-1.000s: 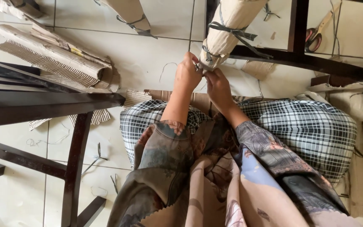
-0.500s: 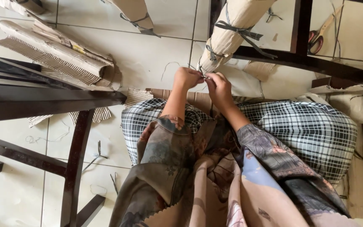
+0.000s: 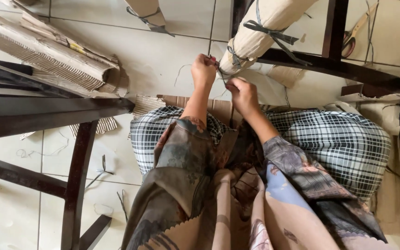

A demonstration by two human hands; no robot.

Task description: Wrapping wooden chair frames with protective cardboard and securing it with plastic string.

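A furniture leg wrapped in brown cardboard (image 3: 261, 28) slants down from the top, bound with grey string (image 3: 235, 58) near its lower end. My left hand (image 3: 203, 69) pinches the string's end just left of that wrapped leg tip. My right hand (image 3: 242, 95) sits a little lower and to the right, fingers closed on the other string end. Both forearms reach out from patterned sleeves over a black-and-white checked cloth (image 3: 343, 143) across my lap.
Rolled corrugated cardboard (image 3: 47, 60) lies on the tiled floor at upper left. A dark wooden frame (image 3: 47, 115) stands at left; another dark rail (image 3: 339, 69) crosses at upper right. Scissors (image 3: 355, 32) lie at top right. A second wrapped leg (image 3: 146, 11) is at top.
Both hands have drawn slightly away from the wrapped leg's end, the right hand lower than the left, pulling the string. The view has shifted a little.
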